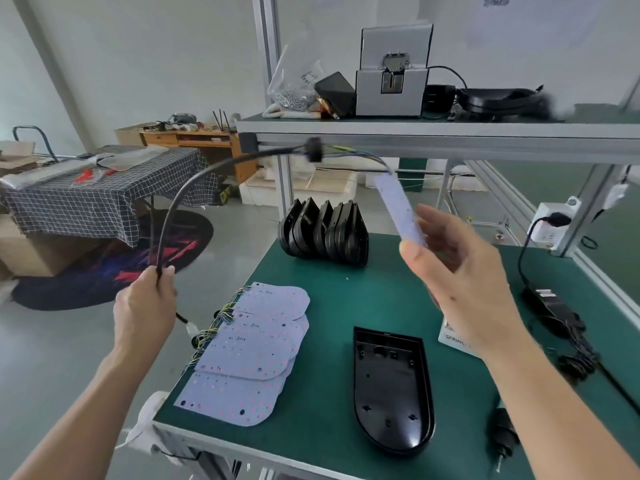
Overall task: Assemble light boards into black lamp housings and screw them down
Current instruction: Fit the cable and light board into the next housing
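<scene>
Your left hand [147, 299], at centre left of the frame, is curled tight round a black cable [194, 188] — the fingers wrap it fully, and the cable arcs up and rightward from your fist to a black collar with coloured wires fanning out of it. Those wires run down to a light board [398, 209] seen nearly edge-on, tilted, right of centre. Your right hand [464, 271] holds that board at its lower end: the thumb lies against the near edge and the fingers are loosely extended behind it, only partly closed. The board hangs in the air above the green worktop [329, 296], not touching it.

Below your right hand, in the lower middle of the frame, one black lamp housing [391, 389] lies open side up on the worktop, rounded end toward you. To its left sits a stack of light boards [249, 351], overlapping, their wires bunched at the left edge. Further back, at the centre of the frame, a row of black housings [323, 230] stands on edge. A black power adapter [554, 306] lies at the right edge of the worktop.
</scene>
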`<act>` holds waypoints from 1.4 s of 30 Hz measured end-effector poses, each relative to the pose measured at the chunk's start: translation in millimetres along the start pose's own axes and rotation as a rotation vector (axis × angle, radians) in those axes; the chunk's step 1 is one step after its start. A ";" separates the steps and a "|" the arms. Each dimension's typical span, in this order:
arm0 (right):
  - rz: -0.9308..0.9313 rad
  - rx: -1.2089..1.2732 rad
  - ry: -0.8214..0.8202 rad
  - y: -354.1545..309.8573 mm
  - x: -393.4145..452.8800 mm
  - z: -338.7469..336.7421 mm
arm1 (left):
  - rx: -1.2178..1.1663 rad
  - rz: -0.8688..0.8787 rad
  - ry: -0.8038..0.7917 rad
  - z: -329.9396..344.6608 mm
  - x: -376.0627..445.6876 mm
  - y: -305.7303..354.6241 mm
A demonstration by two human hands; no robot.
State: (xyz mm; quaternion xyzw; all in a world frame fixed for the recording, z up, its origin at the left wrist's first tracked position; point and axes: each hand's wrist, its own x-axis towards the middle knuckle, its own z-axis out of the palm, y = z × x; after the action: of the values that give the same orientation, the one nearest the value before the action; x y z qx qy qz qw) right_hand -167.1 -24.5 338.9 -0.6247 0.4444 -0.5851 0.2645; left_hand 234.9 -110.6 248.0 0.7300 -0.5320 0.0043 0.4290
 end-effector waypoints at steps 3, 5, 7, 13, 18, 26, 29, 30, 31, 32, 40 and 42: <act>0.105 -0.168 0.115 17.2 -7.3 -12.3 | -0.098 0.143 0.098 -19.1 -14.1 43.1; 0.233 -0.289 0.152 31.0 -19.0 -20.2 | -0.162 0.216 0.120 -30.8 -23.5 72.5; 0.362 -0.437 0.177 46.9 -34.9 -27.5 | -0.226 0.254 0.046 -38.5 -37.4 101.0; 0.608 -0.855 0.220 88.6 -83.7 -34.5 | -0.378 0.288 -0.348 -15.3 -80.2 156.3; 0.676 -1.041 0.236 109.7 -90.6 -30.3 | -0.518 0.173 -0.594 29.1 -108.0 185.5; 0.647 -1.240 0.233 134.0 -74.5 -30.5 | -0.618 -0.032 -0.703 76.6 -119.8 214.9; 0.689 -1.305 0.220 132.0 -78.2 -32.2 | -0.654 -0.092 -0.730 87.2 -121.2 218.6; 0.667 -1.273 0.240 129.1 -80.1 -34.0 | -0.663 -0.102 -0.736 89.7 -121.8 219.3; 0.613 -1.200 0.254 123.8 -81.4 -35.5 | -0.670 -0.106 -0.746 91.4 -122.6 220.4; 0.530 -1.070 0.247 116.5 -82.7 -36.5 | -0.677 -0.109 -0.759 92.9 -123.3 222.2; 0.375 -0.308 -0.407 73.0 -92.2 0.2 | -0.826 -0.171 -0.717 93.6 -123.5 239.9; 0.371 -0.260 -0.357 79.7 -86.9 0.9 | -0.827 -0.159 -0.724 89.6 -124.4 236.6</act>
State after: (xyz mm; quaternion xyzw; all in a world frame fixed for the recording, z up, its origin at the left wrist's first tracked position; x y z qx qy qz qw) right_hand -178.9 13.4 227.8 -0.6544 0.5689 -0.3457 0.3586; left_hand -44.1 -86.6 281.0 0.4934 -0.5460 -0.4886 0.4687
